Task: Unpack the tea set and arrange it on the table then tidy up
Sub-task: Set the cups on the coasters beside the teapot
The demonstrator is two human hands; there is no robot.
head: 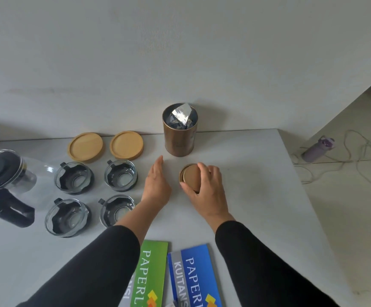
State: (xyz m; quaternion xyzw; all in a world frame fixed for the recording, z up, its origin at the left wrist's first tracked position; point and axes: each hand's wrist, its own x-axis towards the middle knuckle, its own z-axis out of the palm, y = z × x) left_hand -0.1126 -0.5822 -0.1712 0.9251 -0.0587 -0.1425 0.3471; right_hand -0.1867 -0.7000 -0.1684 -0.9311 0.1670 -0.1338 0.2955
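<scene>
A brown tea canister [179, 138] stands open at the back of the grey table [257, 185], a silver foil bag showing in its mouth. Its round brown lid [190, 177] lies on the table in front of it, and my right hand [206, 191] grips that lid from above. My left hand [157, 185] hovers flat beside it, fingers together and holding nothing. To the left sit several glass cups [73, 177] in two rows, two wooden coasters [86, 146] behind them, and a glass teapot [5, 171] with a black handle at the far left.
A green booklet [151, 273] and a blue booklet [195, 278] lie at the table's near edge between my arms. Off the table's right edge, on the floor, stand a purple bottle [317, 149] and loose cables [357, 156]. A white wall backs the table.
</scene>
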